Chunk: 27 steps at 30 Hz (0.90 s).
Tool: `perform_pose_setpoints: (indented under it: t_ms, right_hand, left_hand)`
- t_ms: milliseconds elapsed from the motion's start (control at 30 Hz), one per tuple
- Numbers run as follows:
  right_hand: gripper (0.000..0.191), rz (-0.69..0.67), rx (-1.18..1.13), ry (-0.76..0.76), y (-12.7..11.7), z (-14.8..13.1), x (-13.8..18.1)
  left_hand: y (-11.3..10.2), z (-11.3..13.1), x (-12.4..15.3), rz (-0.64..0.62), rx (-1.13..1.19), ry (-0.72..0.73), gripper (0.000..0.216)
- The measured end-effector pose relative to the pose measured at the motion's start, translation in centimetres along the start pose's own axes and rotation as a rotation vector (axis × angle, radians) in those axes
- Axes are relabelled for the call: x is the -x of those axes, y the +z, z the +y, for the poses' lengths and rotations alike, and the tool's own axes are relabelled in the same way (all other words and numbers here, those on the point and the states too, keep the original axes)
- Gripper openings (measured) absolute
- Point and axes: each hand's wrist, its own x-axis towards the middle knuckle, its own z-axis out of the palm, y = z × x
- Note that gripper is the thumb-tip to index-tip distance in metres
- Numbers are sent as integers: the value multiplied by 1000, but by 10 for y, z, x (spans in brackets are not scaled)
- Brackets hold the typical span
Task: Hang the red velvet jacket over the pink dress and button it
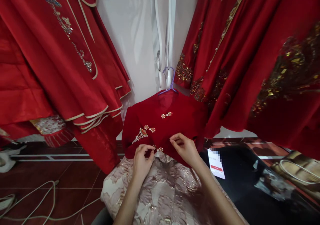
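Observation:
A short red jacket hangs in front of me on a purple hanger. Flower-shaped beaded clasps run down its front, and a beaded ornament sits on the left side. My left hand is closed at the jacket's lower edge, its fingertips gripping the cloth beside the lowest flower clasp. Just right of that clasp, my right hand is raised over the red cloth, thumb and forefinger pinched together. Whatever is between them is too small to make out. Pale patterned fabric lies below the jacket, under my forearms.
Red embroidered garments hang at left, and more red ones with gold sequins at right. A lit phone rests on a black surface near a clear plastic bag. White cables trail over the tiled floor.

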Motion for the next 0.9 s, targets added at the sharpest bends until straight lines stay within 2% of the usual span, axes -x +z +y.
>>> perform_pose_setpoints:
  t_ms: [100,300,400,500,633,900]
  right_hand:
    - [11,-57,20,2,4,0,7]
    - [13,-206,86,37,15,10,21]
    - [17,-214,127,55,21,18,25]
    - [19,-207,145,52,25,23,26]
    - [12,-232,83,7,30,23,25]
    - [7,-210,24,-14,36,21,27]
  left_hand:
    - [4,6,7,-86,-136,77,17]
    - [7,14,14,-106,-288,156,14]
    - [6,16,14,-100,-317,174,10]
    - [7,16,15,-86,-317,193,7]
    - [8,13,15,-83,-263,202,3]
    - [10,11,15,-91,-136,142,4]
